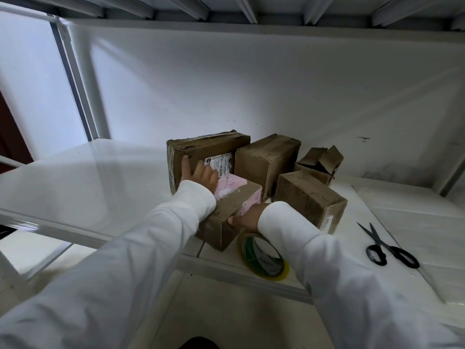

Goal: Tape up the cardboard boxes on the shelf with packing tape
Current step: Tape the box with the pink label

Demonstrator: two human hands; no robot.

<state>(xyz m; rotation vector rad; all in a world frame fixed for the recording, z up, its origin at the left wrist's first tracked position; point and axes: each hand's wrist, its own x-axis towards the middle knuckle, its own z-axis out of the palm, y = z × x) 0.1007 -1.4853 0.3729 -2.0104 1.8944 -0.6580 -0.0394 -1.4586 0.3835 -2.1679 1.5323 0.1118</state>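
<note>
While steadying: left hand (198,173) flat, fingers spread on back box (201,157)
Right hand (247,217): grips front box (226,217), bracing it
Tape roll (263,258): 5 o'clock, within reach
Scissors (390,248): 3 o'clock, ready for cutting

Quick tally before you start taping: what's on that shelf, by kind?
Cardboard boxes: 5
Packing tape rolls: 1
Scissors: 1
Total: 7

Brown cardboard boxes (266,157), one box (234,197) patched pink, yellowish tape roll (261,258) with green core, black scissors (387,248), white shelf (75,177) and sleeves (161,230).
</note>
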